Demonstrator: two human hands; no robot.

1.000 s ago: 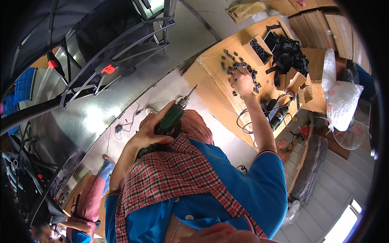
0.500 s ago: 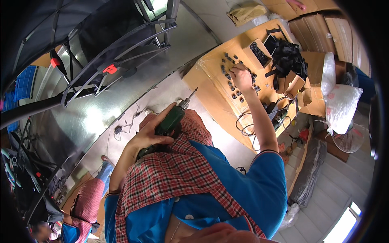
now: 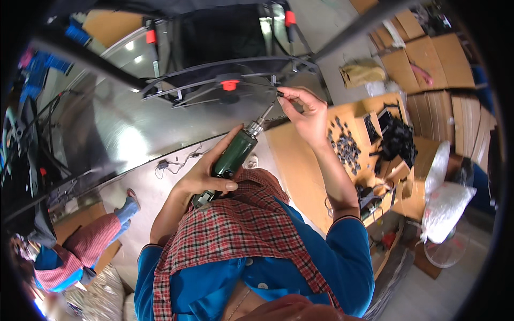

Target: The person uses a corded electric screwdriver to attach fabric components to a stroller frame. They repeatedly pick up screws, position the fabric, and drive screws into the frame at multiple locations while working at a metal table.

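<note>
My left hand (image 3: pixel 199 175) is wrapped round a dark green power drill (image 3: pixel 239 150), its chuck and bit pointing up and away to the right. At the tip of the bit, my right hand (image 3: pixel 309 113) pinches a small black part (image 3: pixel 280 94) between thumb and fingertips. Whether the bit touches that part I cannot tell. Just beyond my hands stands a black tubular frame (image 3: pixel 187 75) with black fabric and a red piece (image 3: pixel 230 85) at the middle of its curved bars.
On the cardboard-topped table (image 3: pixel 292 160) at the right lie several small black parts (image 3: pixel 345 144), a small box of them, and a heap of black straps (image 3: pixel 397 142). The metal workbench (image 3: pixel 118 123) spans the far left. Another person (image 3: pixel 93 241) is at the lower left.
My right hand has left the scattered black parts and come up to the drill tip with one small part. The view has swung, bringing the frame in front of me.
</note>
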